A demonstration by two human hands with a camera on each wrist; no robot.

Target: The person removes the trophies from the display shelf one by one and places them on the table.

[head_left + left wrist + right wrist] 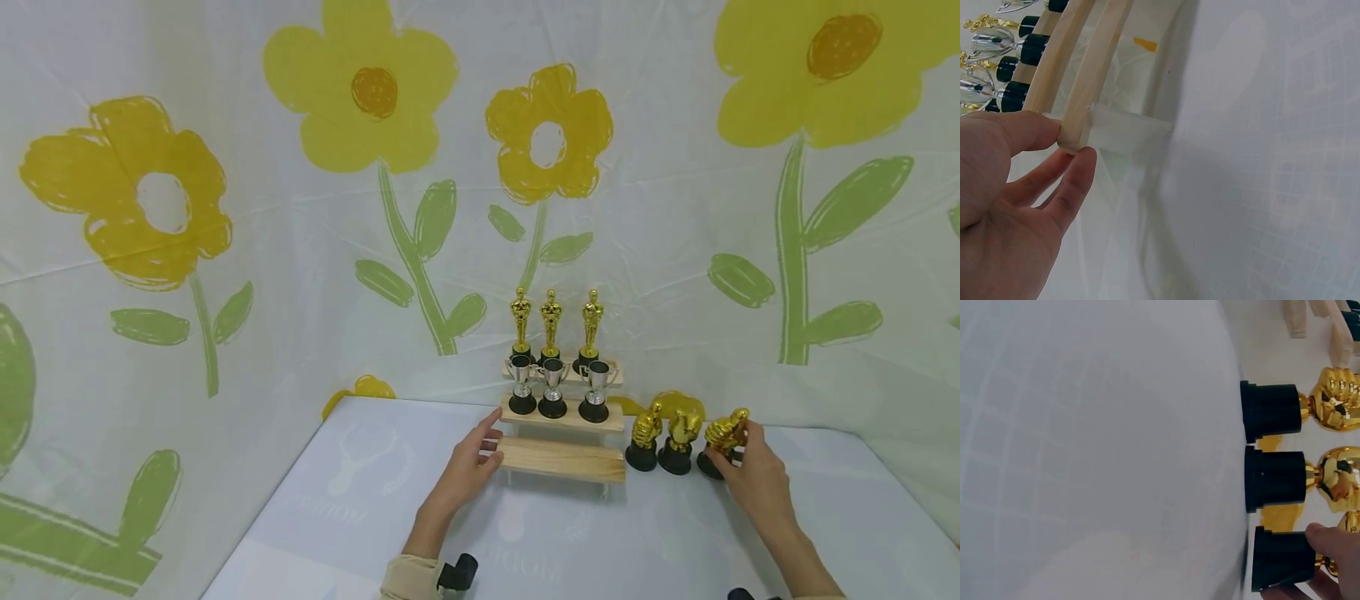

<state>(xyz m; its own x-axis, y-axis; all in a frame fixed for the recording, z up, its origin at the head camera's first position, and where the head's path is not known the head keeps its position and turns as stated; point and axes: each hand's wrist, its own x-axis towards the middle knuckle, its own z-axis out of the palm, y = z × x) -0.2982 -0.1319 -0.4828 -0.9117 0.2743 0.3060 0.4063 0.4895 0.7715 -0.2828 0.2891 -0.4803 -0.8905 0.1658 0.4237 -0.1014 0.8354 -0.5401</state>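
Note:
A three-step wooden display shelf stands at the back of the table. My left hand holds the left end of its lowest board, thumb on one face and fingertips against the other. My right hand grips the rightmost gold thumbs-up trophy near its black base, which appears to stand on the table. Two similar gold hand-shaped trophies, the middle one and the left one, stand beside it, right of the shelf.
Three silver cups with black bases line the middle step. On the top step are three gold figurine trophies. A white cloth with yellow flowers hangs behind the white-covered table.

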